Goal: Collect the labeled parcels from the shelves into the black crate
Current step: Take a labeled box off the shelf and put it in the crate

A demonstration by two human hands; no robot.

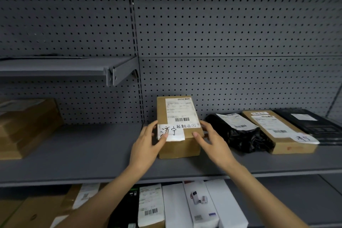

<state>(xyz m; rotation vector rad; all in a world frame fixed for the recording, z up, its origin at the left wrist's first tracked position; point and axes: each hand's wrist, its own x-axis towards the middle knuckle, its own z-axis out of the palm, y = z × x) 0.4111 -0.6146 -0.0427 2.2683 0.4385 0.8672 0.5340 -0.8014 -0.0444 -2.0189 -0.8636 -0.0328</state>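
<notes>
My grey metal shelf (92,153) carries a brown cardboard box (177,146) near its middle, its long side running toward the back. At the left edge lies a larger cardboard carton (27,127). Toward the right edge, side by side, lie a black plastic mailer (240,135), a flat cardboard parcel (281,135) and a black box (318,126).

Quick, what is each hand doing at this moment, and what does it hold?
Left hand: grips the left near corner of the brown parcel, thumb on its handwritten label.
Right hand: grips the same parcel's right side.
</notes>
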